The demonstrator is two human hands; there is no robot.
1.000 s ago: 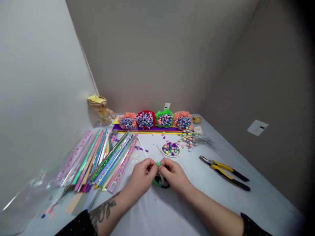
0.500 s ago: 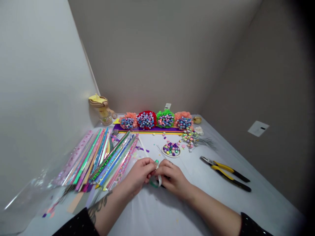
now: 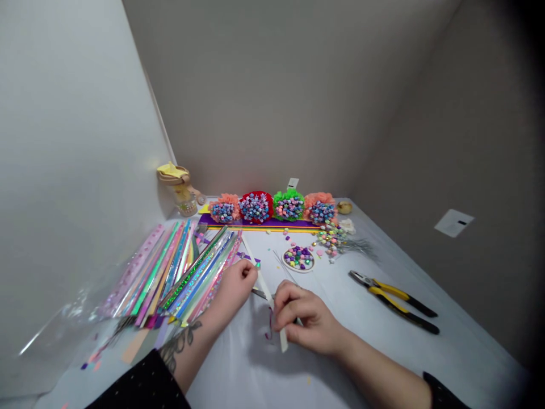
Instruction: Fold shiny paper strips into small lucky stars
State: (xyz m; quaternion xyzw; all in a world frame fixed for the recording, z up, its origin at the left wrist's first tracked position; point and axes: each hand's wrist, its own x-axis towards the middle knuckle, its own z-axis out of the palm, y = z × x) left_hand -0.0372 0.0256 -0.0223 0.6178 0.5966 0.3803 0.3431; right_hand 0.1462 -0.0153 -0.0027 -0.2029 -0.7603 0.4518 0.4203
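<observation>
Your pale strip (image 3: 264,287) just went looped to straight, so its length shows; well in from the surface's (image 3: 361,369) right edge. Left hand (image 3: 239,282) pinches its green end; right hand (image 3: 307,319) curled, can't tell grip.

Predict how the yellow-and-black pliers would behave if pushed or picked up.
The pliers would probably feel heavy for their size, given the metal nose. Lying flat with splayed handles, they would likely slide rather than roll; those handles might close together when gripped.
</observation>
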